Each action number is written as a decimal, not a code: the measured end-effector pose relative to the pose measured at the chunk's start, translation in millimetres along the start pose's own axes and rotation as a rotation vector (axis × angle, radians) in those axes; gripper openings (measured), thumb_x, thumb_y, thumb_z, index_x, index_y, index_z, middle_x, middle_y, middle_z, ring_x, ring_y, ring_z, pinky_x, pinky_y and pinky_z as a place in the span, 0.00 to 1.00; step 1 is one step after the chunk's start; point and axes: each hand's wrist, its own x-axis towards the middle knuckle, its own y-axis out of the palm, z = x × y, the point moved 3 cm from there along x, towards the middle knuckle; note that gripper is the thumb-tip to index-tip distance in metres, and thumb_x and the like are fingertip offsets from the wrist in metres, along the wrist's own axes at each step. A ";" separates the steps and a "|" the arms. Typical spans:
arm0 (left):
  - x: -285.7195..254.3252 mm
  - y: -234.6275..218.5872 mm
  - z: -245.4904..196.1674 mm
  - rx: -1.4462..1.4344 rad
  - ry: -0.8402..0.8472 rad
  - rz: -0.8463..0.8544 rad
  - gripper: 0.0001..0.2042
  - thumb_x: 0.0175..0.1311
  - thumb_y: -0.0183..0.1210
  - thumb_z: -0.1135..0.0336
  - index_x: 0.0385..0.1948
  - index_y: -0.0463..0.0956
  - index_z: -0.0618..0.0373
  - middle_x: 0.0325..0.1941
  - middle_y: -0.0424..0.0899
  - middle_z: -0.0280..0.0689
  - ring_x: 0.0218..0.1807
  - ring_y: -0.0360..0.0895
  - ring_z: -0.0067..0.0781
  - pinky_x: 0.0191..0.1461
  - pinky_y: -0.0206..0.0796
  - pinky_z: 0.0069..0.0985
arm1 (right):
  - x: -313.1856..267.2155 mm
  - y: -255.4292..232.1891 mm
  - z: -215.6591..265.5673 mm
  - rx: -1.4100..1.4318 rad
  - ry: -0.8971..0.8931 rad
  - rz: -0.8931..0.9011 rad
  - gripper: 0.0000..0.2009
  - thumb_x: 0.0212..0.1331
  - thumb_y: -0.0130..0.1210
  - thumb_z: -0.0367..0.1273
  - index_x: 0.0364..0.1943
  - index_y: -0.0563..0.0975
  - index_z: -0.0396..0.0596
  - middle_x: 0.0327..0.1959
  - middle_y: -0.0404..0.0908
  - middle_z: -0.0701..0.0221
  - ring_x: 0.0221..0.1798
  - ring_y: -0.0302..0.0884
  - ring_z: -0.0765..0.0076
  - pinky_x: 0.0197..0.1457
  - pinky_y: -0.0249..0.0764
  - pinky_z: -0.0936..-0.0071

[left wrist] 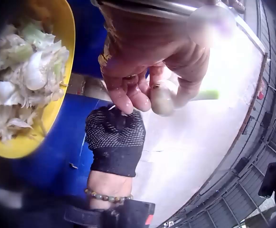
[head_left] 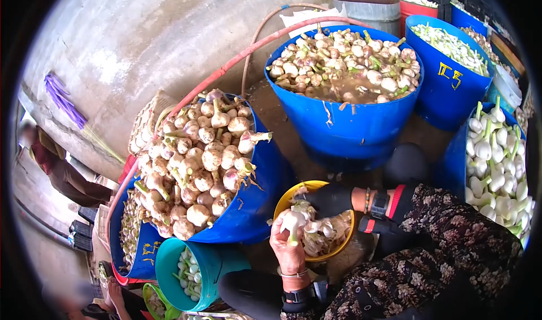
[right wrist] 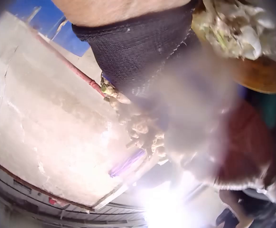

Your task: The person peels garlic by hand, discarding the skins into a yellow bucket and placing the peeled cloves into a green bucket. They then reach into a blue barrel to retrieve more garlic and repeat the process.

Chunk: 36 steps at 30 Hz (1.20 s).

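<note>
My bare left hand [head_left: 288, 255] holds a peeled white garlic bulb [head_left: 292, 221] with a short green stem, its fingers and thumb around it. In the left wrist view the bulb [left wrist: 162, 100] shows between the fingertips, the stem pointing right. My right hand [head_left: 329, 199], in a black glove, is close beside it over the yellow bucket [head_left: 351, 229]. Its fingers [left wrist: 116, 126] are curled, with a thin bright sliver at the tips; I cannot tell what that sliver is. Pale garlic skins [head_left: 333, 235] fill the bucket. Blur hides the right fingertips in the right wrist view.
Unpeeled garlic bulbs [head_left: 203, 162] are heaped in a tilted blue tub at the left. Ahead stands a blue tub [head_left: 344, 128] of bulbs in murky water. Peeled bulbs [head_left: 494, 167] fill a tub at the right. A teal bucket [head_left: 217, 263] and red hose [head_left: 226, 66] are at the left.
</note>
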 end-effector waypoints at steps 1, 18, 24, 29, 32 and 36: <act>0.8 -2.8 -1.2 0.001 0.003 -0.001 0.25 0.52 0.67 0.72 0.53 0.70 0.63 0.48 0.77 0.40 0.46 0.78 0.34 0.53 0.74 0.34 | -4.5 9.5 -7.4 -0.204 -0.047 0.036 0.16 0.52 0.57 0.36 0.46 0.78 0.48 0.35 0.83 0.61 0.38 0.82 0.58 0.42 0.77 0.65; -1.6 -3.7 -4.5 0.227 0.141 -0.011 0.25 0.49 0.61 0.83 0.52 0.67 0.60 0.49 0.74 0.37 0.51 0.73 0.28 0.58 0.65 0.26 | -13.0 -39.9 70.5 -0.267 -0.301 -0.137 0.11 0.51 0.57 0.32 0.38 0.79 0.44 0.34 0.82 0.63 0.36 0.82 0.56 0.39 0.77 0.63; 0.5 -7.5 17.2 -0.209 -0.011 -0.010 0.26 0.54 0.63 0.69 0.56 0.67 0.60 0.51 0.77 0.41 0.49 0.76 0.34 0.52 0.72 0.34 | -14.6 -36.7 67.3 -0.122 -0.271 -0.243 0.11 0.51 0.58 0.31 0.40 0.77 0.47 0.32 0.81 0.64 0.35 0.80 0.54 0.38 0.75 0.63; -1.1 -2.2 10.9 -0.368 -0.127 0.005 0.30 0.55 0.63 0.67 0.61 0.63 0.59 0.51 0.77 0.40 0.50 0.76 0.35 0.52 0.72 0.36 | -9.3 -37.3 66.1 -0.021 -0.134 -0.085 0.13 0.51 0.60 0.32 0.41 0.77 0.46 0.35 0.81 0.63 0.38 0.80 0.54 0.42 0.75 0.64; -3.1 -5.5 12.8 -0.525 -0.162 0.021 0.27 0.55 0.62 0.69 0.59 0.66 0.61 0.51 0.77 0.41 0.49 0.76 0.35 0.53 0.72 0.37 | 4.4 -27.5 43.9 0.240 -0.184 -0.125 0.14 0.51 0.61 0.33 0.41 0.77 0.45 0.37 0.81 0.62 0.41 0.80 0.56 0.45 0.74 0.65; -3.5 -10.3 13.4 -0.466 -0.125 -0.006 0.33 0.55 0.62 0.67 0.64 0.59 0.59 0.52 0.77 0.41 0.51 0.75 0.36 0.52 0.71 0.36 | -7.2 -28.7 62.1 0.082 -0.178 -0.129 0.14 0.53 0.60 0.32 0.43 0.76 0.43 0.37 0.81 0.62 0.41 0.79 0.56 0.46 0.73 0.64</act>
